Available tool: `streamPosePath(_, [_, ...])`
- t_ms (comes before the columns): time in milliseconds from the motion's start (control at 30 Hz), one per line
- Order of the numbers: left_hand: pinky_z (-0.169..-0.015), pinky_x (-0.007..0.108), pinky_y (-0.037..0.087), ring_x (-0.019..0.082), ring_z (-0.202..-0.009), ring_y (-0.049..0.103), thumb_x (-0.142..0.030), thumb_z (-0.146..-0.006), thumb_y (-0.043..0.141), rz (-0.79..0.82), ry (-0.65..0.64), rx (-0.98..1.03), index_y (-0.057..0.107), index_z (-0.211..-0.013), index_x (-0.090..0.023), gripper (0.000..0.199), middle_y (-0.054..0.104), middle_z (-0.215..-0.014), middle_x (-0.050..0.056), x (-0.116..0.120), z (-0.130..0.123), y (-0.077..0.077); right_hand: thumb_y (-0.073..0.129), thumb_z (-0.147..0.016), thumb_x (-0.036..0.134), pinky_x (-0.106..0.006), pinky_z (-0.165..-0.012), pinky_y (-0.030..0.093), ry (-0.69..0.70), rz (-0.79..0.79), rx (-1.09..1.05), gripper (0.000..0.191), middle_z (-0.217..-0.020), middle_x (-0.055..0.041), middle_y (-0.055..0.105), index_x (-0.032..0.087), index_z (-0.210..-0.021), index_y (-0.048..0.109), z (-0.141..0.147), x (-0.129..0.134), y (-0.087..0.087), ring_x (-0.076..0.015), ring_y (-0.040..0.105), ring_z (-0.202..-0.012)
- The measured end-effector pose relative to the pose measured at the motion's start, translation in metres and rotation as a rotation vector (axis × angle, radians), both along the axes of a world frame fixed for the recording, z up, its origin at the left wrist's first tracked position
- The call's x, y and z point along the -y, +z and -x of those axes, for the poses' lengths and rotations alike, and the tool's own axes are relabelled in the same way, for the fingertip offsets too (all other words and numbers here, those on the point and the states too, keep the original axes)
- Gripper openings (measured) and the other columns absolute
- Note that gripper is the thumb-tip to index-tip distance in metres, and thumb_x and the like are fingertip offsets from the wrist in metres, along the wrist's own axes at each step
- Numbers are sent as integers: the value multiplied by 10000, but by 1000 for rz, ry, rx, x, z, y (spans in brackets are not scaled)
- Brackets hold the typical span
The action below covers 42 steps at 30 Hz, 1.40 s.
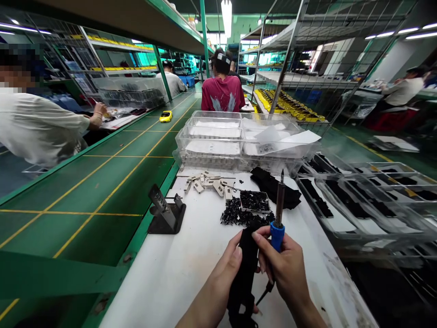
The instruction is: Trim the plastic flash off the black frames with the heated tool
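A long black plastic part (244,278) is gripped along its left side by my left hand (227,264), over the white worktop. My right hand (283,259) is closed around the blue handle of a soldering iron (278,218), whose tip points up, and its thumb and fingertips also touch the top right edge of the black part. Just beyond my hands lies a heap of small black pieces (230,214), with a small tray (254,201) full of them. Behind these are several beige plastic pieces (208,182) and some dark long parts (276,187).
A metal iron stand (165,212) is at the worktop's left edge. Clear plastic trays (211,136) with white sheets stand at the back; more trays (341,200) of black parts lie right. On the green conveyor (112,182) sits a yellow toy car (165,116). Other people sit nearby.
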State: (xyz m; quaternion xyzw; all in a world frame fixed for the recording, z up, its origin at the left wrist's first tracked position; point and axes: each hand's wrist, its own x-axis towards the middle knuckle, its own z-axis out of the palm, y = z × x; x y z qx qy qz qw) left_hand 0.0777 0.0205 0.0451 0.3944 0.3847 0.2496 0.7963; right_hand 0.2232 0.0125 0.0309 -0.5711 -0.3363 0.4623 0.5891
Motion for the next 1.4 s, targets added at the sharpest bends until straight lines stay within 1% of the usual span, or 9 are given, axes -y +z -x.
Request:
streamPosePath(67, [-618,355,574,168,-640,620,-604,-940,375,-34,-1,-30,372,-1460,-362,574,601,-1016,64,3,-2,7,751,-775,490,-199,-360,426,-77,-20,17,336,-406,79,453,172,-814,650,6,3,-2,-74,381,-341])
streamPosePath(200, [-593,321,559,176,-667,591,-586,-946,366,-56,4,-29,421,-1449,-325,569,587,-976,72,6,-4,17,748,-774,490,-226,-339,436,-159,-41,79,323,-442,63,471,181,-809,662,10,8,-6,-101,418,-357])
streamPosePath(433, [-597,319,556,194,-672,616,-608,-926,403,-55,-16,-81,430,-1444,-301,603,616,-992,89,8,1,14,733,-796,450,-214,-339,373,-197,-98,118,275,-485,54,469,183,-805,671,9,12,-13,-95,406,-388])
streamPosePath(600, [-619,323,553,197,-684,625,-616,-910,447,-72,-7,-106,398,-1466,-274,654,652,-1011,97,8,2,11,699,-843,367,-223,-383,359,-213,-190,204,180,-639,31,547,198,-794,665,9,12,-20,-80,437,-428])
streamPosePath(800, [-671,340,542,236,-782,647,-601,-895,507,-52,9,-141,386,-1484,-285,679,676,-1058,96,7,7,5,635,-886,230,-275,-552,436,-255,-409,549,92,-697,-4,613,214,-799,659,5,7,-27,-143,551,-573])
streamPosePath(933, [-761,318,511,239,-918,616,-523,-914,539,-86,-29,-94,444,-1440,-284,586,667,-1092,73,-1,15,3,580,-909,156,-295,-626,453,-183,-521,686,105,-751,-20,626,223,-864,647,2,3,-28,-173,586,-673])
streamPosePath(1033, [-768,285,464,195,-880,585,-437,-947,524,-122,-74,-48,451,-1395,-255,490,646,-1001,43,-7,14,0,577,-918,163,-281,-622,454,-83,-495,671,96,-778,-17,609,226,-878,637,0,4,-29,-165,585,-691])
streamPosePath(1167, [-596,234,367,134,-677,480,-404,-938,540,-258,33,-137,512,-1237,-186,371,578,-782,-5,-10,0,-10,582,-931,236,-274,-622,447,14,-392,669,86,-774,-15,597,221,-863,633,-3,6,-26,-163,572,-692])
streamPosePath(1400, [-515,243,272,116,-587,377,-457,-943,513,-536,47,-413,624,-960,-182,297,457,-640,-40,-12,-9,-13,664,-867,406,-267,-545,379,0,-122,643,235,-685,8,579,225,-734,596,-11,11,-11,-158,512,-610])
